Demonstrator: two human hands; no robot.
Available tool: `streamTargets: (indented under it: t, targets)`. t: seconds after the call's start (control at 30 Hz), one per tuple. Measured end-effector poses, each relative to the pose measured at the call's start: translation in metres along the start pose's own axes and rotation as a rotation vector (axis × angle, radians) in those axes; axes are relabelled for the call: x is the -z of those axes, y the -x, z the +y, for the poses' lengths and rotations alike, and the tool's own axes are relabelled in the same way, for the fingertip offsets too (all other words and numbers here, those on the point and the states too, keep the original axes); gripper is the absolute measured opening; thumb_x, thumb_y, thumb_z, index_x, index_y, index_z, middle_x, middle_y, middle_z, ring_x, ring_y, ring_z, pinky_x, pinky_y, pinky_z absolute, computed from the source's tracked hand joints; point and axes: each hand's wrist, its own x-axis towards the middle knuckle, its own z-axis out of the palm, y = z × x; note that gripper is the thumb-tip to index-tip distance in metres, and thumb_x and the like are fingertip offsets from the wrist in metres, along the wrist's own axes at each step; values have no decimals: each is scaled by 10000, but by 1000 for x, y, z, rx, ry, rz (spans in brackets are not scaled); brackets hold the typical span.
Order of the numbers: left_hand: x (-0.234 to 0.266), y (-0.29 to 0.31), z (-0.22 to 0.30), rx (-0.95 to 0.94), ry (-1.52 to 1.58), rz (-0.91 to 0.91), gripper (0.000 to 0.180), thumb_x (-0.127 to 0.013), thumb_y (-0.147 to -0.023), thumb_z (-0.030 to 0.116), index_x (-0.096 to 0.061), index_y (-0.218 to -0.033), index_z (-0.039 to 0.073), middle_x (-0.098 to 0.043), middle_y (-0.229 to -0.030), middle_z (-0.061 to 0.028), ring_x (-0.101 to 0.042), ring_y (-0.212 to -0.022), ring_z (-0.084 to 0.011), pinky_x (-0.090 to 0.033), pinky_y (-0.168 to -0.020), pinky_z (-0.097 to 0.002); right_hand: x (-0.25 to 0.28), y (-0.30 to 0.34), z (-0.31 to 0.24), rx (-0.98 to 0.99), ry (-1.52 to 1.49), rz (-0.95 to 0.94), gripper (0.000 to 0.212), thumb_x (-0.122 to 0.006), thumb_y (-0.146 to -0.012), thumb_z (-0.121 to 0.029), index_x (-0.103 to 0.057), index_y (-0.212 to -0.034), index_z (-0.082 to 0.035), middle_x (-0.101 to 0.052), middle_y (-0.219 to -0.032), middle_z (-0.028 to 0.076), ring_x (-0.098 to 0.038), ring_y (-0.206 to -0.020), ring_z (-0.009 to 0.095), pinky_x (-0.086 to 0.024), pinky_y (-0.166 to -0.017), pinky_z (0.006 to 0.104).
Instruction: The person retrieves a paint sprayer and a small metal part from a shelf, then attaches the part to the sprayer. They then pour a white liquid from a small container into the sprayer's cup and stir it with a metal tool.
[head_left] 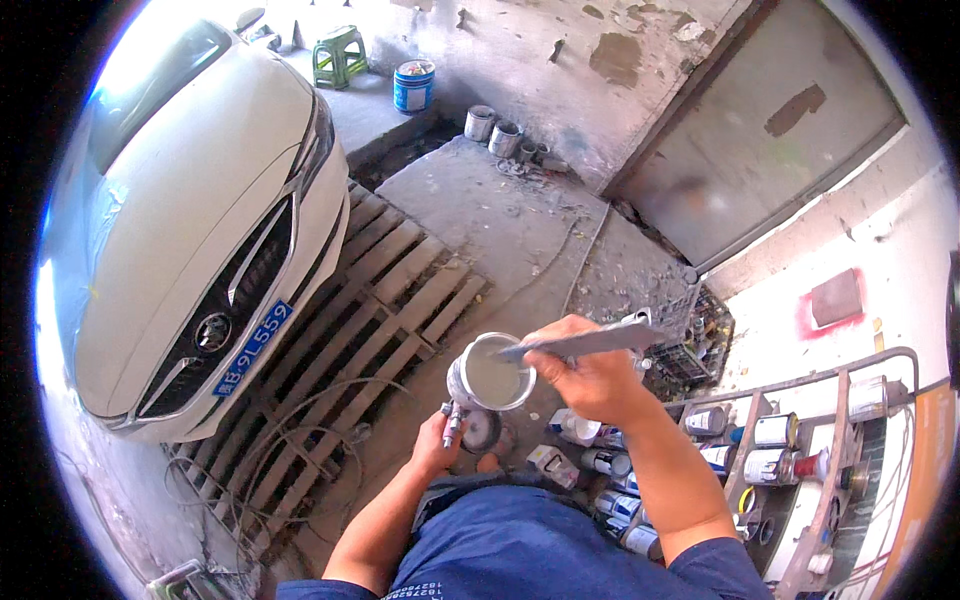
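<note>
My left hand [437, 442] is closed around a metal spray gun [453, 425], low in front of my body. Its open cup [459, 383] faces up and has a pale, whitish liquid [493, 378] inside. A flat grey stirring stick [600, 341] is pinched in my right hand [588, 375], just right of the cup. One end of the stick reaches over the rim into the cup; the other points out to the right. My fingers hide part of the gun's handle.
At left a white car [200, 190] stands by a slatted wooden pallet [385, 270], with a looped hose [270, 470] on it. A metal rack [835, 450] with several paint cans [770, 465] is close on my right. A crate [705, 335] and a blue bucket [413, 90] are farther off.
</note>
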Motion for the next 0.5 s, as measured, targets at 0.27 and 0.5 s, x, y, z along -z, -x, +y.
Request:
streamTargets:
  t: [0.27,0.5]
  targets:
    - [5,3,0,28,28,-36,187,-609,-832,190,-579,-936,38,-616,-812,-182,-614,-781,-352,-482,-700,-410,34,5,-6,87,-128,-209,141,-689,-795,-52,-653,-931,-64,-656,-856,73,-625,-802,250,-488,-699,356]
    - [4,-1,9,42,-21,-70,194,-613,-830,188,-579,-943,34,-616,-830,-187,-607,-806,-369,-481,-722,-416,0,-7,-8,279,-186,-179,161,-674,-775,-92,-665,-936,-87,-664,-906,100,-625,-846,296,-500,-743,386]
